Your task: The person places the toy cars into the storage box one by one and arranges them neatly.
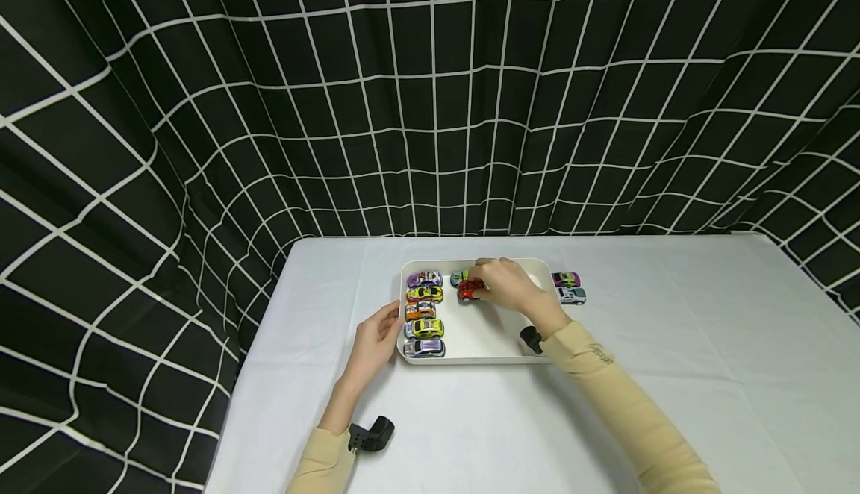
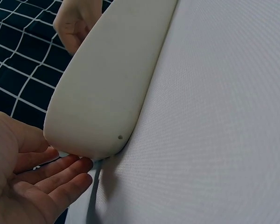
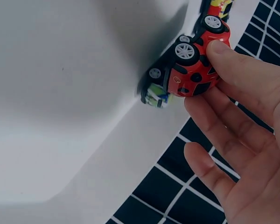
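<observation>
My right hand (image 1: 505,285) pinches a red toy car (image 3: 196,65) with black spots between thumb and fingers. The car is over the far part of a white tray (image 1: 480,360), close to a green toy car (image 1: 457,277) that is partly hidden. At the tray's left side my left hand (image 1: 375,335) touches the edge with its fingers loosely extended, as the left wrist view shows near the tray corner (image 2: 98,126). Several toy cars stand in a column along the tray's left side, among them a purple one (image 1: 425,278), an orange one (image 1: 420,310) and a silver one (image 1: 424,348).
Right of the tray, a purple-and-green toy car (image 1: 566,279) and a pale toy car (image 1: 572,296) lie on the white tablecloth (image 1: 672,345). A black curtain (image 1: 450,106) with white grid lines hangs behind the table and around its sides.
</observation>
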Demonstrator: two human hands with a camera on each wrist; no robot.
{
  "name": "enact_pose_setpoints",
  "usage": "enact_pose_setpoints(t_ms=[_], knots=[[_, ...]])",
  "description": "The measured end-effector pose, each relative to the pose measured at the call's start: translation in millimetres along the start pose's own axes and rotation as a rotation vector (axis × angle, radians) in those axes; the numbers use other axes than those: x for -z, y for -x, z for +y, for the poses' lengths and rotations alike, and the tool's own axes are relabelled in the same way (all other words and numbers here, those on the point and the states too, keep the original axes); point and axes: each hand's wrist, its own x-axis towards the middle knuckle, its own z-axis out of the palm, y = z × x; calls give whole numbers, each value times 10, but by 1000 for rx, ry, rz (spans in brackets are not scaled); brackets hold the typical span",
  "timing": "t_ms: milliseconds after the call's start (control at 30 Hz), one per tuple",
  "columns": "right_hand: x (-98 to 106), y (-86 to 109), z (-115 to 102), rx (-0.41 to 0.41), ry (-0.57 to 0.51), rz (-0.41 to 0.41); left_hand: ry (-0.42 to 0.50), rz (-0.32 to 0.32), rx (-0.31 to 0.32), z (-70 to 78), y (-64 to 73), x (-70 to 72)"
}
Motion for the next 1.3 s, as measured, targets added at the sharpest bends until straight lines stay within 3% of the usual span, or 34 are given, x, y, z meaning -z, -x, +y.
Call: enact_pose_setpoints(t_ms=[367,667,1300], knots=[[-103,-77,2,-12,-15,-36,17,-10,5,34,5,5],[-125,-81,-8,-14,-5,-33,25,-31,3,406,91,79],[-61,-31,-8,-19,18,-6,26,-27,6,420,100,79]])
